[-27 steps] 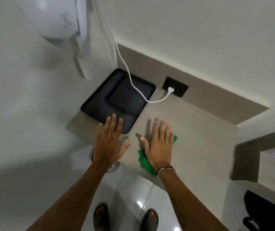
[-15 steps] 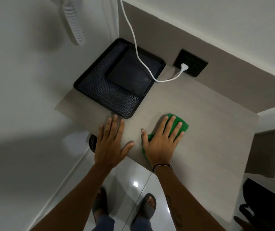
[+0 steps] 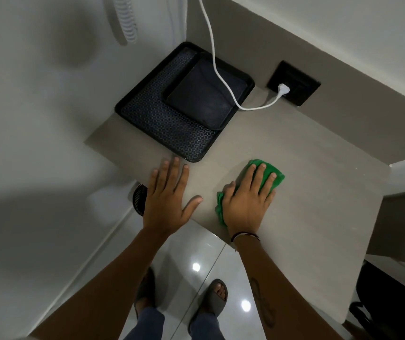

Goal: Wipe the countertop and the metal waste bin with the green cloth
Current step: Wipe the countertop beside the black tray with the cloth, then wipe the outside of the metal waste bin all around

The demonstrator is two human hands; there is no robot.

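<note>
The beige countertop (image 3: 302, 173) fills the middle of the head view. My right hand (image 3: 246, 200) presses flat on the green cloth (image 3: 276, 176), which lies bunched on the counter near its front edge; green shows past the fingertips and beside the thumb. My left hand (image 3: 165, 197) rests flat on the counter's front left corner, fingers spread, holding nothing. Below the counter edge, left of my left hand, a dark perforated metal waste bin (image 3: 139, 200) peeks out, mostly hidden.
A black patterned tray (image 3: 159, 123) with a smaller dark tray on it sits at the counter's back left corner. A white cable (image 3: 218, 74) runs over it to a black wall socket (image 3: 293, 82). Walls close in left and behind. My sandalled feet stand on glossy tiles.
My right hand has slid the green cloth to the right along the counter, away from the left hand. The left hand stays planted near the tray's corner.
</note>
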